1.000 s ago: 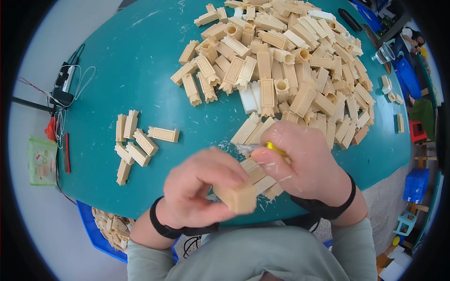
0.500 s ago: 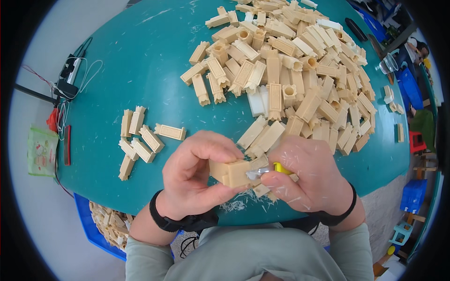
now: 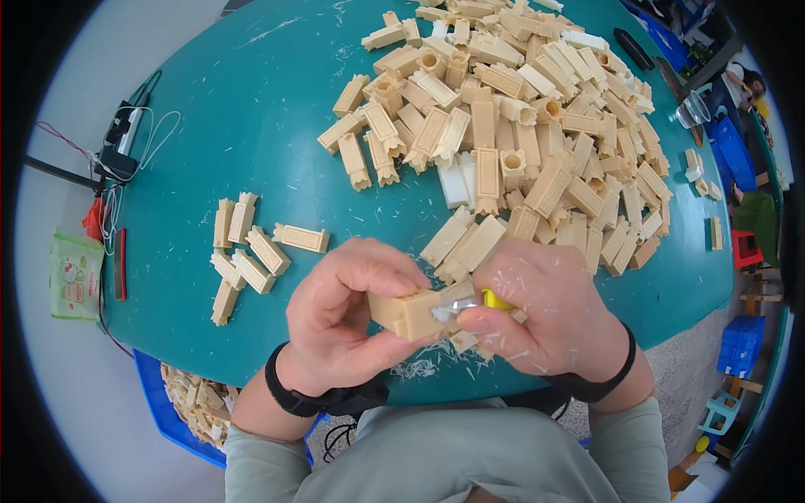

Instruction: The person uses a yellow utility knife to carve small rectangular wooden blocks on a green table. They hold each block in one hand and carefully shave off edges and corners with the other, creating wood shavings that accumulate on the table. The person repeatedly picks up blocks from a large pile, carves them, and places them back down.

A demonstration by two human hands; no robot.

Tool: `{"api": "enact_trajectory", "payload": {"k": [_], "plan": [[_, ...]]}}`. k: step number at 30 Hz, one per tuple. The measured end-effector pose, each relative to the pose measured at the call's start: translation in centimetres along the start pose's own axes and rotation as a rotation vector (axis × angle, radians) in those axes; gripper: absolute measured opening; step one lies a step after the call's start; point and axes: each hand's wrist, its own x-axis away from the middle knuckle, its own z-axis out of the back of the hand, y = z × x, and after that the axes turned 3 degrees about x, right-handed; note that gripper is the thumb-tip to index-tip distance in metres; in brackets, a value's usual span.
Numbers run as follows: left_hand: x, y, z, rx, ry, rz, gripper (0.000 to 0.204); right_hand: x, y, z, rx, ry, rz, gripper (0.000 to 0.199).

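Note:
Near the table's front edge, my left hand [image 3: 344, 310] is closed around a beige plastic block [image 3: 407, 314], hollow and column-like, tilted with one end toward my right hand. My right hand [image 3: 549, 314] grips a yellow-handled cutting tool [image 3: 496, 299]. Its metal blade meets the block's right end; the exact contact is partly hidden by my fingers. Pale shavings [image 3: 417, 367] lie on the table below, and bits cling to my right hand. Just beyond my hands spreads a big heap of similar beige blocks [image 3: 486, 180], with a few whiter ones among them.
Several blocks [image 3: 267, 250] lie apart on the green table [image 3: 251, 126], left of my hands. A blue bin [image 3: 159, 402] full of pieces stands below the left edge. A power strip [image 3: 126, 134] with cables sits far left; a clear cup [image 3: 693, 111] is at the right edge.
Both hands have shifted very slightly left with the block and the tool. The grips look the same, and the blade still touches the block's end.

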Motion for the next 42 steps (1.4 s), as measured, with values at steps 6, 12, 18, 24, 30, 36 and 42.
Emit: {"api": "enact_trajectory", "payload": {"k": [6, 12, 18, 24, 30, 36, 42], "plan": [[-0.1, 0.7, -0.6, 0.159, -0.185, 0.020, 0.031, 0.1, 1.6, -0.6, 0.159, 0.043, -0.142, 0.026], [-0.5, 1.0, -1.2, 0.129, 0.017, 0.179, 0.035, -0.3, 0.4, 0.2, -0.273, 0.029, -0.339, 0.025], [-0.3, -0.2, -0.8, 0.118, 0.088, 0.106, 0.047, -0.3, 0.1, 0.0, -0.302, -0.047, -0.325, 0.026], [-0.2, -0.2, 0.1, -0.070, -0.016, 0.086, 0.043, -0.4, -0.2, 0.3, -0.218, -0.098, -0.187, 0.026], [-0.2, 0.6, -0.9, 0.097, 0.091, 0.207, 0.038, -0.4, -0.2, 0.4, -0.184, -0.054, -0.054, 0.024], [0.3, 0.1, -0.7, 0.143, 0.022, 0.187, 0.036, -0.3, 0.0, 0.3, -0.145, -0.052, -0.012, 0.024], [0.2, 0.0, -0.6, 0.192, -0.032, 0.172, 0.033, -0.3, 0.5, 0.3, -0.098, -0.080, 0.024, 0.025]]}}
